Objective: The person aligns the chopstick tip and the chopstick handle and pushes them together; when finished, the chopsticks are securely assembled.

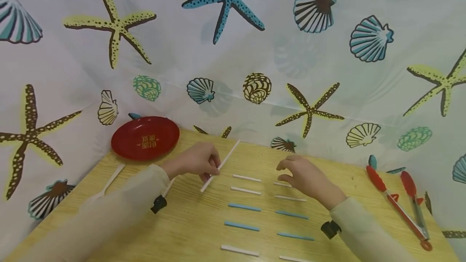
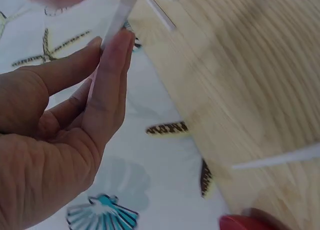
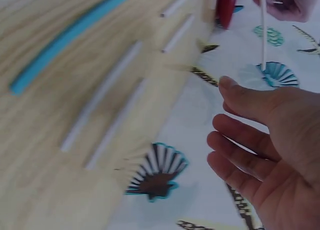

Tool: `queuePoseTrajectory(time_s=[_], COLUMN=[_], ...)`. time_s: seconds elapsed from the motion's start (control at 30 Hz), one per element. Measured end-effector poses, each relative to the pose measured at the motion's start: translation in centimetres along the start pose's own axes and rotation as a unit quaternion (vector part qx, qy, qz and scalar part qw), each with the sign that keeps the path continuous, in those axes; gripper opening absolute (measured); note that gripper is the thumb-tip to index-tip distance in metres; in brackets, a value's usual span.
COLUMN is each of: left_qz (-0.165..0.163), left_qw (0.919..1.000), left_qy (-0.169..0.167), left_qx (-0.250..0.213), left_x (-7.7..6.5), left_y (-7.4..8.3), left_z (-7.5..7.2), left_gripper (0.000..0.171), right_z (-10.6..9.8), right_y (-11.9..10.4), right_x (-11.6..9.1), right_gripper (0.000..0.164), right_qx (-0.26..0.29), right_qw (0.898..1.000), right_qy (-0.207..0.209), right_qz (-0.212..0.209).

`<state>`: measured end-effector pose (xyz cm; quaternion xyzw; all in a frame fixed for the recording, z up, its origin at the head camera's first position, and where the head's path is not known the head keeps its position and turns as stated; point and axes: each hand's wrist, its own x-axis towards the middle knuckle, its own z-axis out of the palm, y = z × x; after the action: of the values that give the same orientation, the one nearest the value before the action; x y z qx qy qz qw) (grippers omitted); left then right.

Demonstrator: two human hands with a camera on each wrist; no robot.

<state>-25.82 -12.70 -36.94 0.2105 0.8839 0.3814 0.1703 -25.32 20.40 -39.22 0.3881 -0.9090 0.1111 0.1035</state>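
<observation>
In the head view my left hand (image 1: 198, 160) pinches a slim white stick (image 1: 231, 153) between thumb and fingers, tilted above the table. The left wrist view shows that same stick's end (image 2: 121, 10) poking out past the fingertips. My right hand (image 1: 307, 176) holds nothing, its fingers loosely bent, over the far end of the right column of sticks. Beneath it are a white stick (image 1: 290, 198) and a blue stick (image 1: 291, 214). The left column has a white stick (image 1: 246, 178) and a blue stick (image 1: 244, 206) among several lying crosswise.
A red oval plate (image 1: 145, 138) stands at the back left against the patterned cloth (image 1: 240, 55). Near my left sleeve lies a white utensil (image 1: 111, 179), partly hidden. Red-tipped tongs (image 1: 398, 209) lie at the right edge of the wooden table (image 1: 174, 229).
</observation>
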Motion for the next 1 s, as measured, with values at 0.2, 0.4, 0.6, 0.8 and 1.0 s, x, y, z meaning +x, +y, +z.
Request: queuePoseTrajectory(time_s=[0.2,0.4,0.6,0.8,1.0], left_qz=[-0.071,-0.121,-0.14,-0.145,-0.151], left_qw=[0.9969,0.992,0.9898,0.989,0.9878], left_qy=[-0.008,-0.015,-0.018,-0.008,0.003], left_qx=[-0.032,-0.034,0.017,0.026,0.036], left_x=[-0.5,-1.3,-1.9,-2.2,-2.2], left_y=[-2.5,-5.1,-6.5,-7.1,-7.4], left_z=[-1.6,-2.3,-2.3,-2.1,-2.1], left_gripper=[0.008,0.01,0.01,0.015,0.018], right_z=[1.9,3.0,3.9,4.1,4.4], right_y=[1.4,2.3,2.6,2.7,3.0], right_x=[-0.7,-0.5,-0.6,-0.7,-1.0], right_gripper=[0.024,0.024,0.023,0.016,0.012], right_qx=[0.037,0.053,0.049,0.032,0.037], right_qw=[0.997,0.994,0.994,0.995,0.994], right_qy=[-0.062,-0.082,-0.088,-0.092,-0.093], right_qz=[0.035,0.047,0.036,0.027,0.035])
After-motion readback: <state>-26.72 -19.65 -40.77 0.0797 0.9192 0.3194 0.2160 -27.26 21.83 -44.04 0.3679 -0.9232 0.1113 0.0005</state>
